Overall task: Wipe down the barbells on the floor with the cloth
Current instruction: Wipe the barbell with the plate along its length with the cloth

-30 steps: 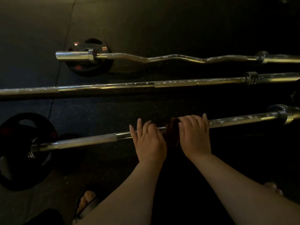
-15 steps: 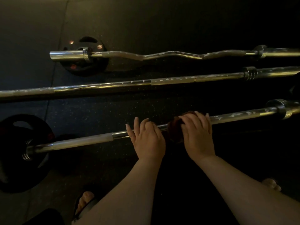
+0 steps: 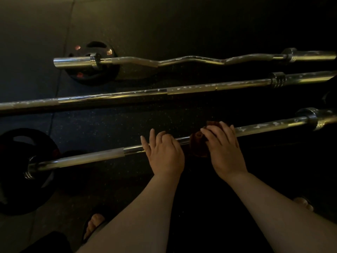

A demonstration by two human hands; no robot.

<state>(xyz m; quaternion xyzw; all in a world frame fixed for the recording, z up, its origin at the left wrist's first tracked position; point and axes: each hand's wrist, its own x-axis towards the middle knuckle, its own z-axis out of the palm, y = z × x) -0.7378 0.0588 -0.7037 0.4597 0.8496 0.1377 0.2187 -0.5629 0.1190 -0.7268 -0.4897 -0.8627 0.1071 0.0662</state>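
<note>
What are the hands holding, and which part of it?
The right hand grips the dark cloth, bunched around the nearest barbell near its middle. The left hand holds nothing; its fingers rest straight on the bar beside the cloth.

A bare strip of floor runs across mid-frame between the middle barbell and the nearest barbell, narrowed at lower left by a weight plate.
</note>
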